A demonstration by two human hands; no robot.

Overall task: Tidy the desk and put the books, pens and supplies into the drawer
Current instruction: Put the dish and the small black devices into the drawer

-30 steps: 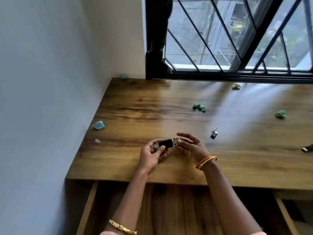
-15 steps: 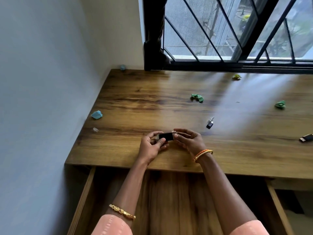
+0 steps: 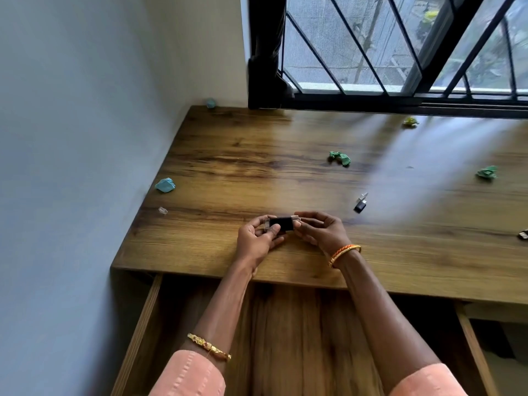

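Small black object (image 3: 281, 223), pinched by left hand (image 3: 257, 241) and right hand (image 3: 320, 232); could slip, clear cap popping loose.

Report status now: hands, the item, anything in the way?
Left hand and right hand: both grip small black clip above desk. Drawer open below. Nothing in the way.
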